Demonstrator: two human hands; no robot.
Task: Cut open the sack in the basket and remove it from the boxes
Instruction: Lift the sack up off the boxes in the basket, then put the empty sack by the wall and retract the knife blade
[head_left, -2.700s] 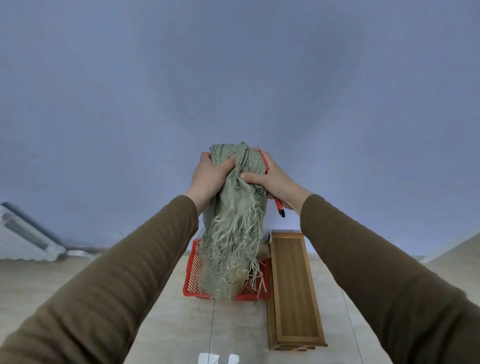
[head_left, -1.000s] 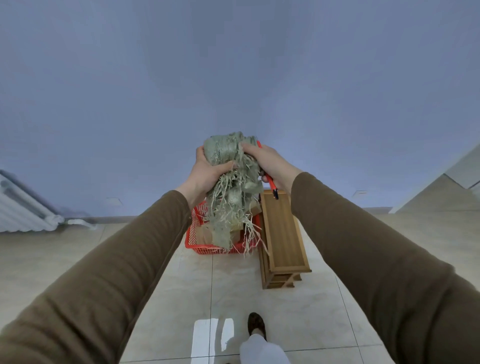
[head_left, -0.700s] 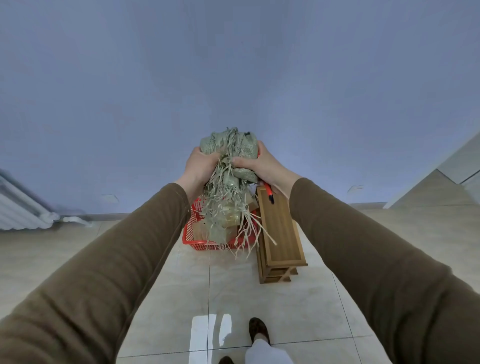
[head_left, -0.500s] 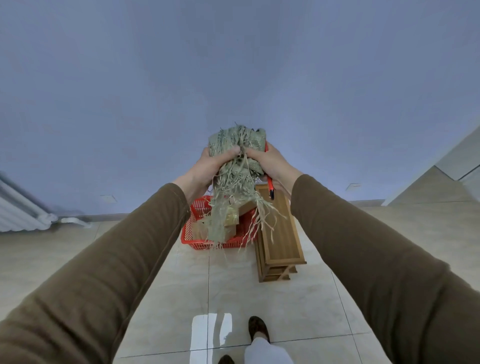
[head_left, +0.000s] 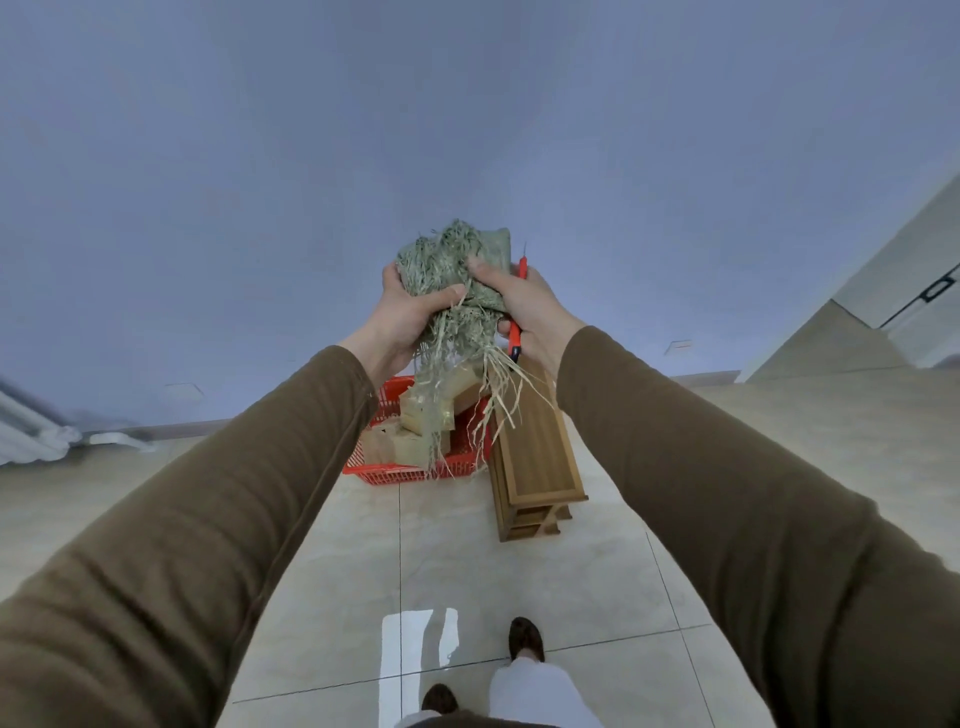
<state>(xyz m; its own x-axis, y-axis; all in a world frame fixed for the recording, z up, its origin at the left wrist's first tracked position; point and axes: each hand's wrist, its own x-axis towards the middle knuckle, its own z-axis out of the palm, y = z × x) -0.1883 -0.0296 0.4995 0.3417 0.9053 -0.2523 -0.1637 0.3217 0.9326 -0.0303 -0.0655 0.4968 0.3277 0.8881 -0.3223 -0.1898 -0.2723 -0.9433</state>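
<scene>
1. Out in front of you, at arm's length and well above the floor, both your hands are bunched around the sack (head_left: 457, 270), a crumpled grey-green wad with frayed strands hanging from its underside.
2. Your left hand (head_left: 408, 312) grips the sack's left side, thumb curled across the front and fingers wrapped behind.
3. Your right hand (head_left: 524, 306) grips the right side, thumb pressed into the top of the wad, and the same hand holds the red cutter (head_left: 517, 317) against the palm (its thin tip pokes up past your knuckles, its dark end shows below your fingers).
4. The loose strands trail down in front of the red basket (head_left: 410, 470) and partly hide what lies in it.
5. The basket sits on the tiled floor (head_left: 467, 571) straight below your hands; the boxes (head_left: 421, 415) inside it are pale tan, one tilted across the others, and a few strands reach down to them, though you cannot tell whether they touch.
6. Just beside the basket on its right stands a long wooden bench (head_left: 535, 457), its near end toward you; some strands hang across its left edge.
7. Your brown sleeves (head_left: 218, 519) fill both lower corners and cover much of the floor.
8. At the far left, against the blue wall (head_left: 467, 104), a white radiator (head_left: 31, 431) is blurred.
9. Your shoes (head_left: 524, 636) show at the bottom edge.
</scene>
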